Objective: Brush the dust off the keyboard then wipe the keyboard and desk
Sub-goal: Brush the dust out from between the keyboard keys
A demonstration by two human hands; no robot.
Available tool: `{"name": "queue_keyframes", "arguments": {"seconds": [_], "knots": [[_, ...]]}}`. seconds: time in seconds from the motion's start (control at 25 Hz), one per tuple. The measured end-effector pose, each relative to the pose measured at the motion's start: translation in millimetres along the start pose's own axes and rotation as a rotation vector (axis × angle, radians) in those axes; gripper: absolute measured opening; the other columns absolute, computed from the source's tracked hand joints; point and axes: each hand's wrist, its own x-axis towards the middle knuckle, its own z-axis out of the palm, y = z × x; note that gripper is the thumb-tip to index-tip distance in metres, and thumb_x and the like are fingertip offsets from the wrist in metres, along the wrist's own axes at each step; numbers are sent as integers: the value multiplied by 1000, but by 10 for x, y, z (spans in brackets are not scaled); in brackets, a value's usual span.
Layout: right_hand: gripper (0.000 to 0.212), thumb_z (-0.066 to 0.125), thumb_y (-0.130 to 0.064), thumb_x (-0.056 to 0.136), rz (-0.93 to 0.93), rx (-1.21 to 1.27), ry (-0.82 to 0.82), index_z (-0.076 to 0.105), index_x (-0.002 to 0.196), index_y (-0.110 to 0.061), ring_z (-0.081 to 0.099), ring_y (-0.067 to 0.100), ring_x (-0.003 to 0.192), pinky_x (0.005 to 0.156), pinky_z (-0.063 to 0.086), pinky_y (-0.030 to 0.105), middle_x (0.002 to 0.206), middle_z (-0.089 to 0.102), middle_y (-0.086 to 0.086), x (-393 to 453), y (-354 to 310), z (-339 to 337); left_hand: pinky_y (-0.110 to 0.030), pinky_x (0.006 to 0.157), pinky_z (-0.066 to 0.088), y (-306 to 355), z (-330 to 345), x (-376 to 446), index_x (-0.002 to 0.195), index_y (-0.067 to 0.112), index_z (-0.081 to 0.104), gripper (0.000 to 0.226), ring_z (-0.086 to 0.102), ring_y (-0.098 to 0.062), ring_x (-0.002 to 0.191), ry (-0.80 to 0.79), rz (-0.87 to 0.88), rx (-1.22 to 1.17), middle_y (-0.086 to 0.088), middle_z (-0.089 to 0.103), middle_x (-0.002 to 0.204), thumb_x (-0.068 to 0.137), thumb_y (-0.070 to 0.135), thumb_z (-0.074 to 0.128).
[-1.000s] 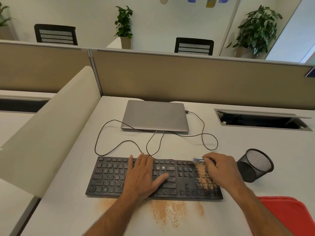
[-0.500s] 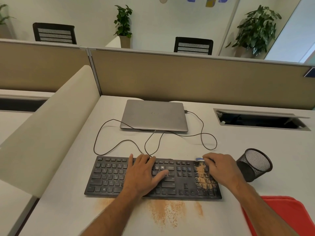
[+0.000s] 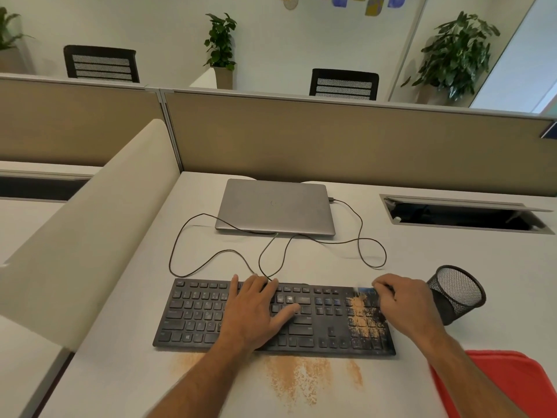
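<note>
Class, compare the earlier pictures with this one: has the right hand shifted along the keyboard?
No clear shift. The right hand stays at the far right corner of the keyboard, beside the mesh pen cup; its fingers curl around a small brush, mostly hidden.

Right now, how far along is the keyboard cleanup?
Done: the black keyboard's left and middle keys look clear. In hand: the left hand steadies it; the right hand works a small, mostly hidden brush over the dusty number pad. Left: orange-brown dust on the white desk; no wiping yet.

Brush (image 3: 366, 290) mostly hidden under right hand (image 3: 404, 306).
</note>
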Motion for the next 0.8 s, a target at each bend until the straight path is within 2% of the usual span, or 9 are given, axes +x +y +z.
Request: {"name": "queue_keyframes", "arguments": {"seconds": [0.12,0.24,0.32,0.44,0.56,0.64,0.72,0.8], "knots": [[14,59,-18,90,3,-1,-21,72,93,-19,61,11,66,61,48,22,78,72,-4,-23,6,15,-52,124,5,-5,20,1,145,30,46,90,37,-13,138,12,5,-13,10,49,139,85,89,12],[11,63,-14,86,-29,-42,1,72,83,-19,59,9,58,53,41,19,67,69,-6,-54,-11,-8,-52,124,3,-2,6,-13,148,30,42,89,31,-14,143,-5,-5,-7,10,46,145,86,88,14],[11,62,-13,86,-20,-21,43,72,85,-16,59,11,58,54,41,19,69,70,-4,-57,-4,-11,-51,124,1,-3,-2,-23,150,32,37,89,26,-14,146,-28,-10,6,10,42,149,86,88,14],[13,59,-18,88,-20,-111,-32,72,86,-18,59,11,59,55,45,23,70,70,-5,-95,5,7,-51,124,-2,9,-10,-27,151,32,37,91,24,-14,148,-33,-14,-12,10,41,151,84,89,13],[11,62,-14,85,-27,-68,11,71,81,-19,57,8,55,50,37,17,65,67,-8,-121,24,-36,-51,124,-3,1,-10,-41,152,33,34,90,22,-14,149,-41,-17,-3,9,39,152,84,89,13],[10,61,-16,87,-50,-42,-4,71,85,-19,58,8,58,53,39,16,69,69,-8,-145,17,-37,-51,124,-4,-5,-6,-34,152,33,32,92,20,-14,149,-56,-20,9,9,37,154,83,90,10],[11,60,-18,87,-64,-97,-59,71,85,-20,57,7,58,52,37,16,68,68,-9,-188,9,-18,-51,124,-4,2,-11,-27,153,34,30,98,19,-14,150,-70,-20,13,9,35,155,79,92,4],[10,63,-14,84,-68,-114,-30,71,80,-19,53,7,52,48,31,15,61,64,-10,-212,10,-35,-52,124,-3,6,-23,-28,154,34,29,104,17,-15,151,-74,-21,10,9,34,156,74,92,-4]]}}
